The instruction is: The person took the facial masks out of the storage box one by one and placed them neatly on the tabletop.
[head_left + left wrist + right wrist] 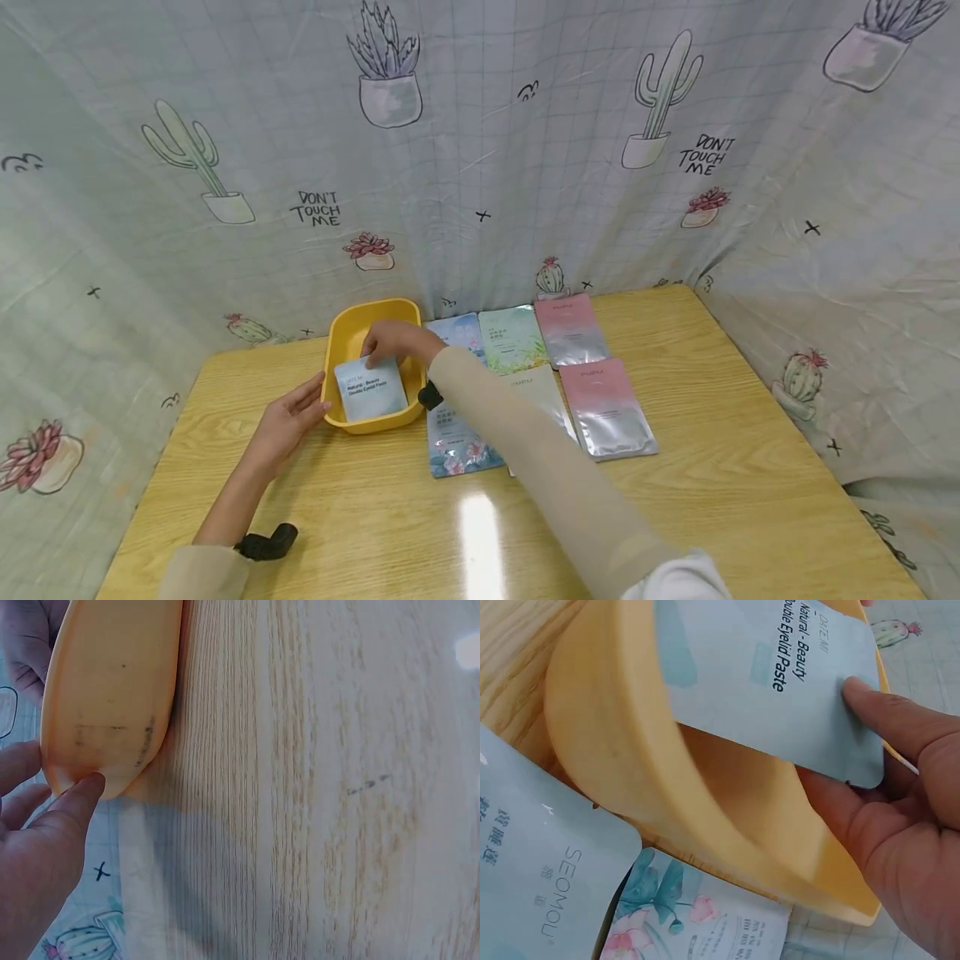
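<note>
A yellow plastic basket [381, 425] stands at the back left of the wooden table. My right hand [401, 337] reaches into it and pinches a pale blue packet of double eyelid paste [372, 390] by its top corner. In the right wrist view the thumb lies over the packet [772, 682], with fingers behind it. My left hand [285, 425] touches the basket's left side; in the left wrist view its thumb and fingers straddle the rim at one end of the basket [112, 690]. Whatever lies beneath the packet is hidden.
Right of the basket lie face mask sachets in two rows: blue ones [457, 446], a green one [513, 337], a pale one [536, 387] partly under my right arm, and two pink-and-silver ones [607, 408]. A cactus-print curtain [480, 167] hangs behind the table [720, 467].
</note>
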A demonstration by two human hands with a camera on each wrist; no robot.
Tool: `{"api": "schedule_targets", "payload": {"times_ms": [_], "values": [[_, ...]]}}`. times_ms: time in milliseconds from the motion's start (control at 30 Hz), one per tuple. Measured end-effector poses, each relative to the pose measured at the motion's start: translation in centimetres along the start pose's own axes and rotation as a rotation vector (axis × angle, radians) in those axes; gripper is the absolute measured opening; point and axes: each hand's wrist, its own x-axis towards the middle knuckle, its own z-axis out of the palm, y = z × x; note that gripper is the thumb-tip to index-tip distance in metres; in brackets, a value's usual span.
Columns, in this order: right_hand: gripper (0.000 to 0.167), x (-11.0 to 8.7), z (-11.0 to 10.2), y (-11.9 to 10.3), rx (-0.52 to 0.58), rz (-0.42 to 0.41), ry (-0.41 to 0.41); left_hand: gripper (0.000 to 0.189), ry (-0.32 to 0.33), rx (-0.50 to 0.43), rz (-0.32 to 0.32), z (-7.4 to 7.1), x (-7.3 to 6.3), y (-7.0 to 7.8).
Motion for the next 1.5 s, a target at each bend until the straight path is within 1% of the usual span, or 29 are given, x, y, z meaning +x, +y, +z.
{"api": "schedule_targets", "payload": {"times_ms": [100, 233, 300, 400, 467, 533, 700, 833, 900, 1200, 1267, 1367, 1467, 1500], "values": [[0.020, -0.4, 0.0, 0.3, 0.069, 0.002, 0.014, 0.072, -0.007, -0.005, 0.011, 0.1, 0.1, 0.0], [0.025, -1.3, 0.1, 0.4, 0.200, 0.001, -0.012, 0.072, -0.008, -0.012, 0.015, 0.2, 0.1, -0.1], [0.025, -1.9, 0.1, 0.4, 0.222, -0.023, -0.020, 0.073, -0.008, -0.014, 0.015, 0.2, 0.1, -0.1], [0.025, -2.6, 0.3, 0.3, 0.191, -0.074, 0.000, 0.072, -0.006, -0.013, 0.010, 0.1, 0.1, -0.1], [0.024, -3.1, 0.5, 0.3, 0.176, -0.091, 0.023, 0.073, -0.008, -0.007, 0.009, 0.1, 0.0, -0.1], [0.024, -3.5, 0.6, 0.4, 0.168, -0.094, 0.036, 0.072, -0.011, -0.002, 0.006, 0.1, 0.0, -0.2], [0.025, -3.8, 1.0, 1.0, 0.209, -0.076, 0.048, 0.072, -0.010, -0.003, 0.003, 0.1, -0.1, -0.2], [0.025, -4.1, 1.4, 1.5, 0.240, -0.093, 0.065, 0.072, -0.004, -0.006, 0.003, 0.2, -0.2, -0.1], [0.025, -4.1, 1.6, 1.7, 0.233, -0.102, 0.074, 0.071, -0.002, -0.007, 0.004, 0.3, -0.2, -0.1], [0.017, -3.9, 2.5, 1.7, 0.102, -0.129, 0.086, 0.071, -0.010, -0.016, 0.008, 0.4, -0.3, -0.3], [0.017, -3.9, 2.5, 1.8, 0.090, -0.134, 0.092, 0.071, -0.011, -0.013, 0.011, 0.4, -0.3, -0.3], [0.019, -4.0, 2.4, 1.8, 0.101, -0.143, 0.105, 0.073, -0.011, -0.006, 0.012, 0.4, -0.3, -0.2], [0.019, -4.4, 1.9, 1.7, 0.115, -0.156, 0.127, 0.074, -0.010, 0.002, 0.010, 0.4, -0.4, -0.1], [0.019, -4.6, 1.6, 1.6, 0.137, -0.158, 0.133, 0.074, -0.010, 0.004, 0.009, 0.4, -0.4, -0.1]]}}
